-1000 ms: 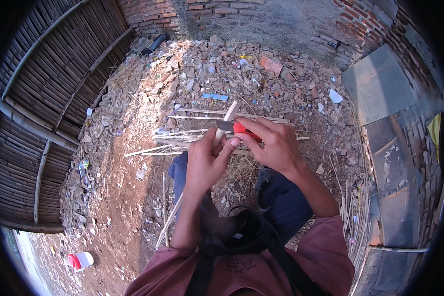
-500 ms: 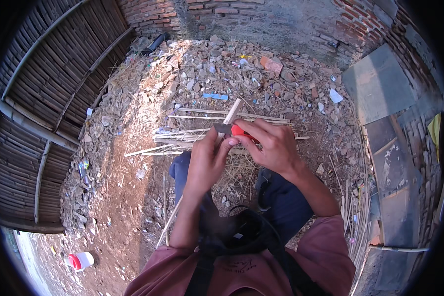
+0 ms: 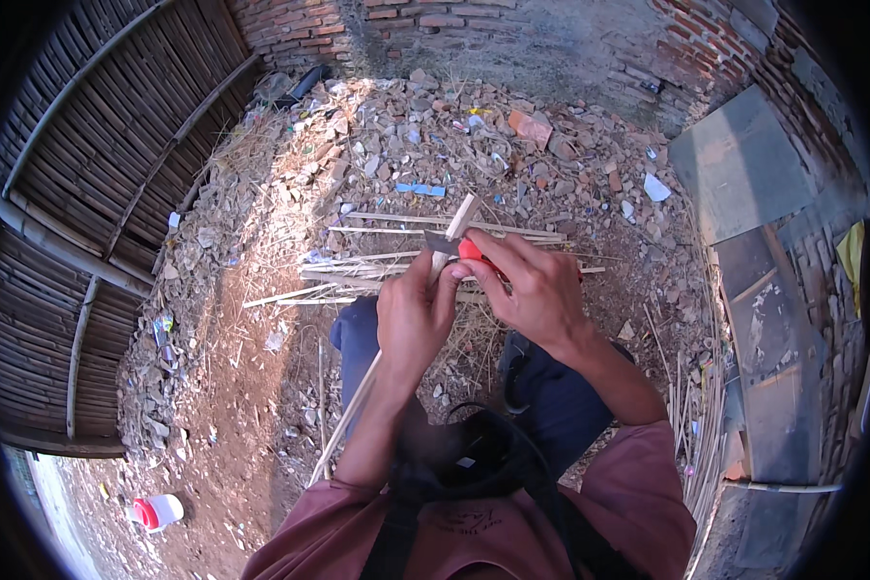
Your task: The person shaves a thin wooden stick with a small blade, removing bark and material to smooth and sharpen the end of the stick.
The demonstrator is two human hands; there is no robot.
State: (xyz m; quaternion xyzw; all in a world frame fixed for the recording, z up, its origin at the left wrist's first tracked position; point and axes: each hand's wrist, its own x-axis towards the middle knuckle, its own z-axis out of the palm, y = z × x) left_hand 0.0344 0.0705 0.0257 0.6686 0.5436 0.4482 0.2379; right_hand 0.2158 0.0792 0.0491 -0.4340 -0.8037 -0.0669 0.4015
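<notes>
My left hand [image 3: 411, 324] is closed around a pale split bamboo strip [image 3: 462, 217]. The strip's far end sticks up past my fingers, and its long tail runs back beside my left forearm. In my right hand [image 3: 541, 290] is a knife with a red handle [image 3: 472, 252], gripped between thumb and fingers. Its dark, flat blade [image 3: 441, 244] lies across the strip just beyond my left thumb. Both thumbs come close together there. Below and beyond my hands, several more bamboo strips [image 3: 348, 281] lie in a loose pile on the ground.
Broken brick and stone rubble [image 3: 396, 145] covers the ground up to a brick wall [image 3: 512, 48]. A bamboo-slat panel [image 3: 77, 116] stands at left, grey boards [image 3: 744, 164] at right. A red-and-white container [image 3: 161, 511] rests at lower left. Long thin sticks [image 3: 710, 425] lie at right.
My left hand and the strip have shifted slightly right, and the strip's tail shows more beside my forearm. The knife blade has moved a little up and to the right.
</notes>
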